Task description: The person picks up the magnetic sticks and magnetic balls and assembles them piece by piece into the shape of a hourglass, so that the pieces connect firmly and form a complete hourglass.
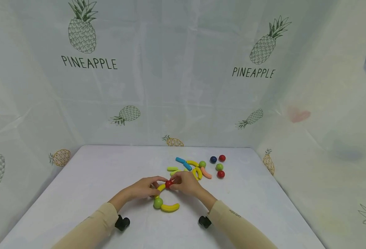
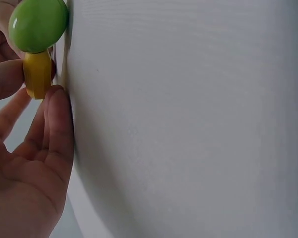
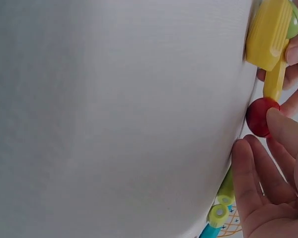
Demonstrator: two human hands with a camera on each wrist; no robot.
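Note:
My left hand [image 1: 140, 188] pinches a curved yellow toy rod [image 2: 37, 77] between thumb and fingers on the white table. Between the thumb and fingers of my right hand [image 1: 187, 183] is a red ball [image 3: 260, 117], which meets the far end of that rod in the right wrist view. A green ball [image 1: 158, 203] touches the rod's near end. From the green ball, another curved yellow rod [image 1: 170, 208] runs to the right, its other end free. Together the pieces form an open arc. My fingers partly cover the held rod in the head view.
Beyond my right hand lie blue rods [image 1: 187, 166], light-green rods [image 1: 172, 169], yellow curved rods [image 1: 199, 173] and a salmon curved rod [image 1: 206, 173]. To their right are a dark blue ball [image 1: 213, 159] and several red and green balls. A pineapple-print sheet [image 1: 183, 86] surrounds the table [image 1: 248, 214].

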